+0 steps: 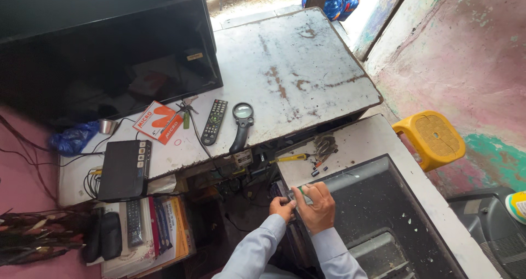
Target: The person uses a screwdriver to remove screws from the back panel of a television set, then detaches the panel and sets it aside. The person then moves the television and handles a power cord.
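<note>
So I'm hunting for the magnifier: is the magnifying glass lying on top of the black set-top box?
No, the magnifying glass lies on the bare white tabletop beside the remote control, well apart from the black set-top box.

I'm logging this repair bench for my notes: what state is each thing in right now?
Flat screen: dark, leaning at the table's back.
Remote control: lying face up, untouched.
Magnifying glass: lying flat, handle over the table edge.
Black set-top box: flat, cables plugged in.
Yellow stool: upright, unoccupied.
Left hand: closed at the panel's corner.
Right hand: gripping a thin green-handled tool.
</note>
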